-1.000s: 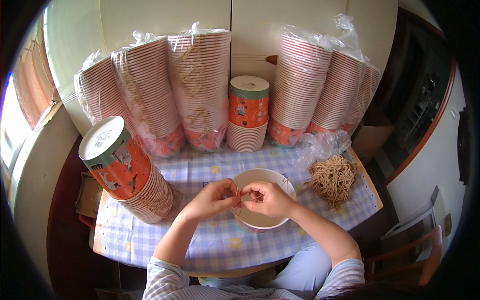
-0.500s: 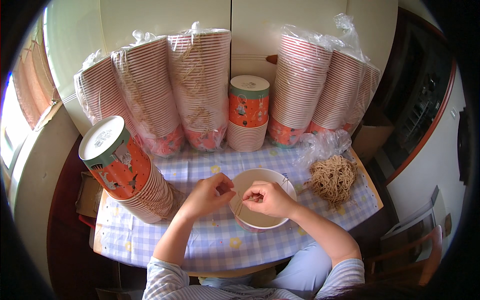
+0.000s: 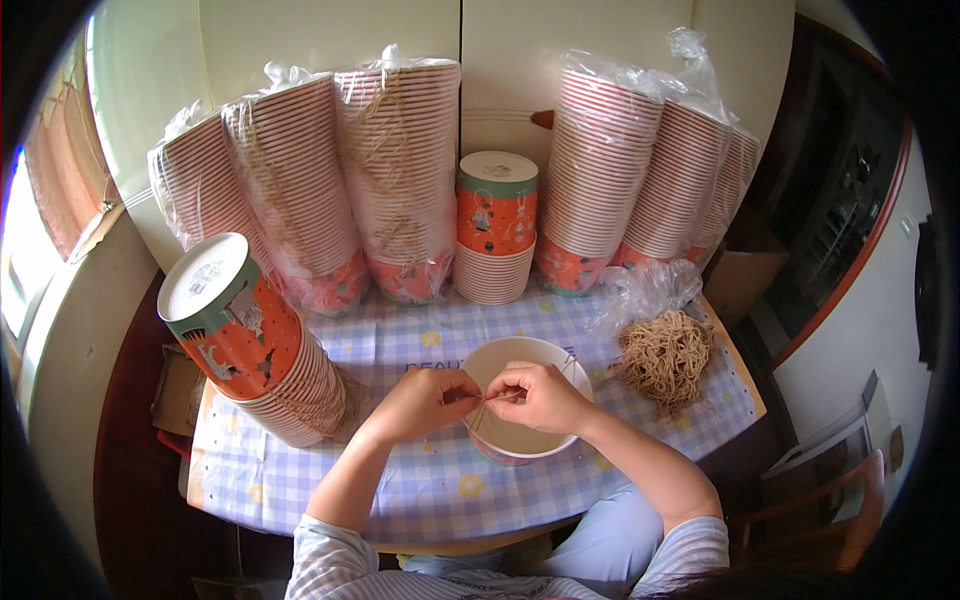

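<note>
A paper tub [image 3: 520,441], white inside, stands in front of me on the table. Over its left rim, thin tan twine [image 3: 481,402] runs between my fingertips. My left hand [image 3: 432,402] is closed in a pinch on the twine. Facing it almost tip to tip, my right hand [image 3: 543,398] pinches the same twine. Another bit of twine shows at the tub's right rim. The exact shape of the twine between the fingers is too small to make out.
A heap of tan twine [image 3: 665,358] lies on the right beside a crumpled clear bag [image 3: 650,293]. Left of me leans a stack of orange tubs [image 3: 255,340]. Bagged tub stacks [image 3: 400,170] and one short stack [image 3: 497,220] line the back of the checked tablecloth [image 3: 400,490].
My left hand has moved right and slightly down to meet the right hand, and its fingers have closed on the twine. My right hand stays nearly in place.
</note>
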{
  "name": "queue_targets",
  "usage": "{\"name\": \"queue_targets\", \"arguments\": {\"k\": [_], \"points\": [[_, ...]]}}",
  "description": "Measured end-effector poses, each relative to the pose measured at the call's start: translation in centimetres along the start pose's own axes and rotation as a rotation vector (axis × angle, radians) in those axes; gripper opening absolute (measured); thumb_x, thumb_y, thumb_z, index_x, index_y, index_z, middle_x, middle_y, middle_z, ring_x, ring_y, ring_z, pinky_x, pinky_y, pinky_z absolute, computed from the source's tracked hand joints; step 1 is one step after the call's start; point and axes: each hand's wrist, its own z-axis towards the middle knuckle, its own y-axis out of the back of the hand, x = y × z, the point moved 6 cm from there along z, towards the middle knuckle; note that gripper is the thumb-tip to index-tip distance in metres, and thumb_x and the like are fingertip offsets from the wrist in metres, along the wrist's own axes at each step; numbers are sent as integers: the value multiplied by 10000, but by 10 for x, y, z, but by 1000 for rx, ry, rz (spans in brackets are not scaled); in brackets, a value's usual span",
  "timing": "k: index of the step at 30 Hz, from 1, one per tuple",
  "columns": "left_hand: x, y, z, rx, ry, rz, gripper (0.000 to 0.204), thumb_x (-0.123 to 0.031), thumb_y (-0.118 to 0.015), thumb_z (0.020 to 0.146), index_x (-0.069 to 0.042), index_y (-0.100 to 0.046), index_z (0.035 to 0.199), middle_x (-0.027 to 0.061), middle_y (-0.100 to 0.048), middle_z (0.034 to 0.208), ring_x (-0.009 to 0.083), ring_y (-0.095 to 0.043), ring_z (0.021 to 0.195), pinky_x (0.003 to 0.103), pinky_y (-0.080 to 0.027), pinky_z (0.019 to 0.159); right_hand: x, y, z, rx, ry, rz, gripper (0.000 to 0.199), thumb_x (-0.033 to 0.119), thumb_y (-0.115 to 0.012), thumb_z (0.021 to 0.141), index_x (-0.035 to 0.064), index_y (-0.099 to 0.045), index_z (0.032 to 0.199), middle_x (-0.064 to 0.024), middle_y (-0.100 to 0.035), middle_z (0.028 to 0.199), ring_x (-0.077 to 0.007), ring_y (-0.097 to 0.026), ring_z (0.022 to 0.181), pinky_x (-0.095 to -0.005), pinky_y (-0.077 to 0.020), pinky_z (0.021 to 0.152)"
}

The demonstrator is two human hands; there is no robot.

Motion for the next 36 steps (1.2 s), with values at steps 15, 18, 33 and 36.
{"name": "queue_targets", "arguments": {"k": [15, 18, 33, 36], "points": [[11, -18, 4, 188, 148, -483, 95, -109, -574, 818, -33, -521, 836, -1, -560, 722, 58, -525, 594, 186, -400, 499, -4, 1, 1, -9, -4, 14, 116, 103, -637, 718, -4, -600, 745, -48, -571, 659, -92, -519, 579, -239, -433, 536], [13, -18, 5, 166, 112, -487, 102, -92, -595, 799, -37, -515, 832, -6, -548, 721, 56, -504, 604, 188, -402, 513, -4, 1, 1, 5, -5, 8, 127, 105, -633, 722, -6, -590, 766, -50, -571, 651, -88, -517, 587, -237, -434, 544], [19, -11, 7, 183, 208, -646, 113, -51, -607, 777, -36, -497, 802, 4, -536, 654, 45, -460, 498, 175, -340, 423, 30, -7, -10, 84, 583, -437, 123, 129, -669, 672, 159, -659, 792, 13, -531, 729, -143, -559, 612, -282, -461, 525], [19, -11, 8, 178, 210, -616, 116, -53, -611, 774, -33, -500, 800, 1, -535, 654, 45, -466, 507, 178, -348, 429, 28, -3, -10, 54, 545, -366, 94, 145, -678, 673, 162, -676, 765, 13, -532, 713, -139, -551, 599, -274, -450, 508]]}}
